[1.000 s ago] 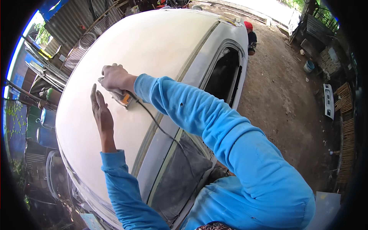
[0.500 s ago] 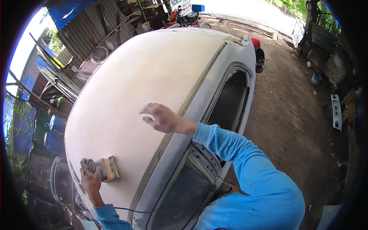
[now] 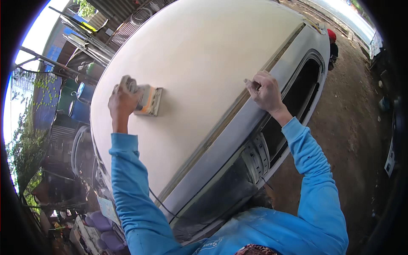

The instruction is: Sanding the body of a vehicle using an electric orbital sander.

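Note:
My left hand [image 3: 124, 100] is closed around the body of an electric sander [image 3: 146, 100], grey and orange with a square sanding pad. The sander is tilted on the dusty, off-white car roof [image 3: 195, 63]. A dark cord [image 3: 158, 199] runs across the roof's near edge below my left arm. Over the roof's right edge, beside the groove [image 3: 238, 103], my right hand [image 3: 267, 91] is raised with its fingers curled in. Whether anything small sits in those fingers I cannot make out. Both hands look coated in pale dust.
A person with a red head covering [image 3: 332, 35] is low beside the car's far right. Window openings [image 3: 293, 102] line the car's right side, with dirt ground [image 3: 340, 140] beyond. Blue drums [image 3: 83, 108] and long poles [image 3: 87, 49] stand left. Purple seats [image 3: 106, 231] lie lower left.
My view has turned and shifted. Along the roof, my left hand has moved the sander farther from me. My right hand has gone from above the roof, fingers loosely spread, to its right edge, fingers curled.

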`<state>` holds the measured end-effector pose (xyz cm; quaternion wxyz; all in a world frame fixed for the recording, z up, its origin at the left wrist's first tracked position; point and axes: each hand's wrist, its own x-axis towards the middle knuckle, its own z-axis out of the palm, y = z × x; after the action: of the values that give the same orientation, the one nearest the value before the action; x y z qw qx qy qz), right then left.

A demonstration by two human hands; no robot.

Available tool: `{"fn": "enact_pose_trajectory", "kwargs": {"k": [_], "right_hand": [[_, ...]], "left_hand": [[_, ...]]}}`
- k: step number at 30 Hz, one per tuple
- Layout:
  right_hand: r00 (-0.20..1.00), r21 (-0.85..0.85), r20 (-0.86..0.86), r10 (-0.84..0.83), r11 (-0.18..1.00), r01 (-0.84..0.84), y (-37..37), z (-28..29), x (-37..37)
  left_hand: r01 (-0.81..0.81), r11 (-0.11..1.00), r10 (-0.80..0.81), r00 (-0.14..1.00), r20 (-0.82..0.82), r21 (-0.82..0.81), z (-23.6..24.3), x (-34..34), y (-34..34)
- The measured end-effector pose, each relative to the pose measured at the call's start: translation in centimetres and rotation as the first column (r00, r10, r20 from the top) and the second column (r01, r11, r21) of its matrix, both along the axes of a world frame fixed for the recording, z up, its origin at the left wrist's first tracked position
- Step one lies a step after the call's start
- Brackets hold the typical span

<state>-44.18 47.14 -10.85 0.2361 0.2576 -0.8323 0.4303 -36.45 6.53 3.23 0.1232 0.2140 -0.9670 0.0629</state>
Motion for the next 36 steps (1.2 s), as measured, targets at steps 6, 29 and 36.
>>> {"fn": "enact_pose_trajectory", "kwargs": {"k": [6, 29, 36], "right_hand": [[1.000, 0.014, 0.021, 0.003, 1.000, -0.004, 0.1, 0.0, 0.3], [0.976, 0.002, -0.082, 0.200, 0.980, -0.201, 0.9, -0.8, 0.2], [0.977, -0.013, -0.094, 0.192, 0.981, -0.194, 0.8, -0.9, 0.1]], "left_hand": [[0.179, 0.983, -0.180, 0.983, 0.036, 0.045, 1.0, -6.9, 10.5], [-0.457, 0.888, 0.456, 0.890, 0.020, 0.052, 0.1, 19.3, -12.2], [-0.348, 0.936, 0.345, 0.936, 0.063, 0.047, 0.4, 13.8, -6.9]]}}
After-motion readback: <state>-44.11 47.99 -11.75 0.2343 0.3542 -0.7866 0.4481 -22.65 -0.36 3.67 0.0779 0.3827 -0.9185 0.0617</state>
